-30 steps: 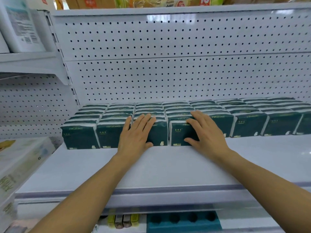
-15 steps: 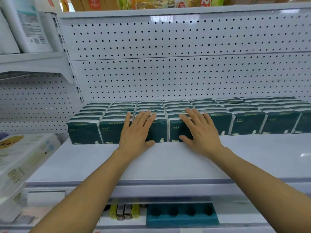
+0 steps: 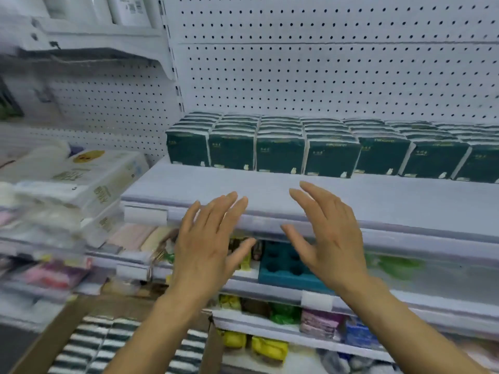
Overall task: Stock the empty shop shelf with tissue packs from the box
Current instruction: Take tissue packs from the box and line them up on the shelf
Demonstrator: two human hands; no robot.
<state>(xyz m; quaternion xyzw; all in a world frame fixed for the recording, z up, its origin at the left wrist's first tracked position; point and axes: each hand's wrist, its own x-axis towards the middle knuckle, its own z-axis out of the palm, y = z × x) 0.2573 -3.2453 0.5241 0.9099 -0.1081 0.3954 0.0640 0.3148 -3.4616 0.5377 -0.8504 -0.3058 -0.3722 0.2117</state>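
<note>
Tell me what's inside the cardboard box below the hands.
The cardboard box holds rows of green-and-white tissue packs, edges up. The forearms cover part of them; how deep the layers go is hidden.

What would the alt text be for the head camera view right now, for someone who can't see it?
Two open, empty hands, left hand and right hand, hover in front of a white shelf where dark green tissue packs stand in rows against the pegboard back. A cardboard box with more packs sits below left.
</note>
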